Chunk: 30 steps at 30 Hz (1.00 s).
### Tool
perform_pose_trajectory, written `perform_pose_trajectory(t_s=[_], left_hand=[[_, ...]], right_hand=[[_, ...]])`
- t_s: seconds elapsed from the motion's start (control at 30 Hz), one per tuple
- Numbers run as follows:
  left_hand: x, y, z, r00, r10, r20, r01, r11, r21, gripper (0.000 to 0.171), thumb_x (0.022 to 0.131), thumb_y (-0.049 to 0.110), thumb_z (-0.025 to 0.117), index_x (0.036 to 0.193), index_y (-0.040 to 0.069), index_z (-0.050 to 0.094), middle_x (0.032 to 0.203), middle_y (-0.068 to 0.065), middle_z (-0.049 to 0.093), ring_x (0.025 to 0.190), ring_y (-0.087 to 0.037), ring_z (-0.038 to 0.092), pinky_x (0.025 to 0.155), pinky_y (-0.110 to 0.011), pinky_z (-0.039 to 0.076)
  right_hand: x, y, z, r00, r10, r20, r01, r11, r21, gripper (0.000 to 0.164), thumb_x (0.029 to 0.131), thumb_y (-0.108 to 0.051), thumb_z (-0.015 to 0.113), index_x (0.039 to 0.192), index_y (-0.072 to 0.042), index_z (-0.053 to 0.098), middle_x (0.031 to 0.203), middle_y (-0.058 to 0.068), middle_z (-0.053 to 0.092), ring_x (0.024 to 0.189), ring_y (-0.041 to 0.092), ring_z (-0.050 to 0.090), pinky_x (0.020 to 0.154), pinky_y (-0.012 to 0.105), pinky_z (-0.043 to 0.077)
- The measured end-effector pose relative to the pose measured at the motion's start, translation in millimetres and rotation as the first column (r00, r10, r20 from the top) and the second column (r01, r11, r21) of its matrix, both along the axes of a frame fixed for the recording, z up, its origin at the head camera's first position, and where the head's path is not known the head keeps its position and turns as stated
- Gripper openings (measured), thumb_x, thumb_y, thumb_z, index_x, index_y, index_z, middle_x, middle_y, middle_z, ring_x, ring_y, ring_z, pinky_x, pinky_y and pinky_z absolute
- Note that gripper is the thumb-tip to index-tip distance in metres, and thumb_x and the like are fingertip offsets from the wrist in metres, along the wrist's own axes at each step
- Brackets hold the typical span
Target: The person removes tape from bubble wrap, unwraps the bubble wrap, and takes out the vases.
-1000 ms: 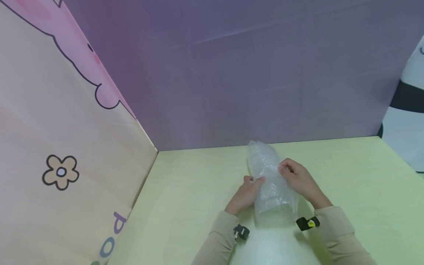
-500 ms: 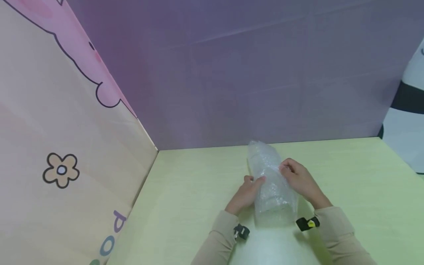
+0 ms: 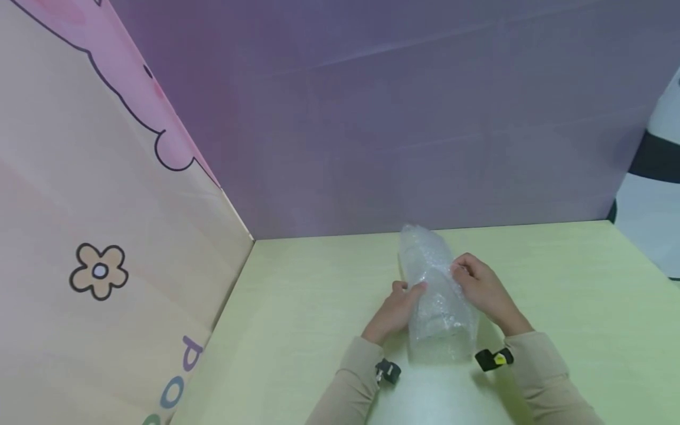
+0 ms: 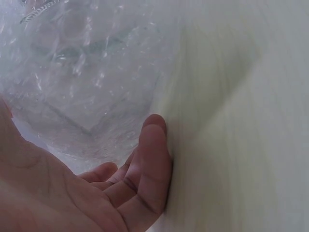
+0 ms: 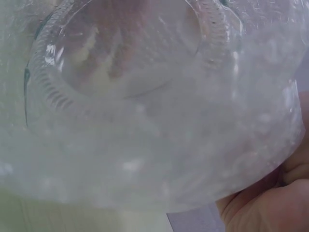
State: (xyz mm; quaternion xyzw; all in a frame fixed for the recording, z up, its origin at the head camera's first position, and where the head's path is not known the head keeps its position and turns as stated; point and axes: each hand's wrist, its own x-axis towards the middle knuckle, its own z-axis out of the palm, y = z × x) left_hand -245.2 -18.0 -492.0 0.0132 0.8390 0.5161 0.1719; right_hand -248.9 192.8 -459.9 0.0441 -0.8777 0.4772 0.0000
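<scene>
Here, long, translucent, blistered bubble wrap [image 3: 440, 304].
Head view: it lies right of centre, the left hand [image 3: 395, 309] gripping its left side, thumb [image 3: 418, 290] on top, the right hand [image 3: 482, 290] pinching its right edge. Left wrist: bent fingers [image 4: 153, 164] at lower centre. Right wrist: a clear, ribbed rim [image 5: 54, 95] shows through, upper left.

the left forearm [image 3: 345, 386] and the right forearm [image 3: 547, 378] rise from the lower edge of the head view, both sleeved and leaning inward toward each other. the left hand [image 3: 393, 310] is slightly lower — thumb [image 3: 417, 290] stretched inward, fingers [image 4: 153, 159] bent and bunched side by side, the palm visible in the left wrist view. the right hand [image 3: 482, 289] is a little higher, its fingertips drawn toward the thumb in a pinch — only part of it shows in the right wrist view. the two hands are near each other, not touching.
</scene>
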Motion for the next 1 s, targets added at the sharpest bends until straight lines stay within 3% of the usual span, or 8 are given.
perform_pose_trajectory(t_s=[0.23, 0.57, 0.77, 1.0], left_hand=[[0.4, -0.7, 0.1, 1.000, 0.000, -0.005, 0.000, 1.000, -0.006, 0.087, 0.094, 0.078, 0.038, 0.149, 0.011, 0.039, 0.139, -0.021, 0.060, 0.129, -0.039, 0.059, 0.110, -0.062, 0.045], [0.0, -3.6, 0.1, 1.000, 0.000, 0.016, -0.001, 0.999, 0.051, 0.087, 0.094, 0.075, 0.041, 0.149, 0.008, 0.037, 0.134, -0.022, 0.061, 0.126, -0.038, 0.060, 0.111, -0.062, 0.045], [0.7, -1.9, 1.5, 1.000, 0.006, 0.016, -0.006, 1.000, 0.029, 0.091, 0.094, 0.076, 0.039, 0.153, 0.008, 0.034, 0.142, -0.024, 0.057, 0.133, -0.040, 0.056, 0.114, -0.062, 0.042], [0.7, -0.9, 1.5, 1.000, 0.013, 0.027, -0.014, 1.000, 0.027, 0.091, 0.093, 0.078, 0.039, 0.153, 0.009, 0.034, 0.141, -0.023, 0.058, 0.132, -0.040, 0.056, 0.113, -0.063, 0.042]], right_hand=[[1.2, -2.0, 0.9, 1.000, -0.023, 0.000, 0.023, 1.000, -0.012, 0.040, 0.110, -0.040, 0.038, 0.120, -0.005, 0.054, 0.116, 0.020, 0.064, 0.091, 0.024, 0.061, 0.072, 0.031, 0.052], [0.2, -1.9, 0.5, 0.995, -0.074, -0.065, 0.072, 0.997, -0.022, 0.032, 0.111, -0.031, 0.037, 0.110, -0.004, 0.053, 0.085, 0.008, 0.054, 0.074, 0.018, 0.052, 0.063, 0.030, 0.045], [0.4, -2.3, 2.1, 0.997, -0.069, -0.041, 0.066, 0.996, -0.063, 0.030, 0.110, -0.030, 0.039, 0.111, -0.002, 0.053, 0.083, 0.003, 0.052, 0.070, 0.011, 0.051, 0.058, 0.027, 0.045], [0.3, -0.7, 2.3, 0.997, -0.066, -0.043, 0.063, 0.996, -0.055, 0.030, 0.110, -0.029, 0.039, 0.110, -0.002, 0.053, 0.084, 0.005, 0.053, 0.072, 0.013, 0.052, 0.060, 0.028, 0.046]])
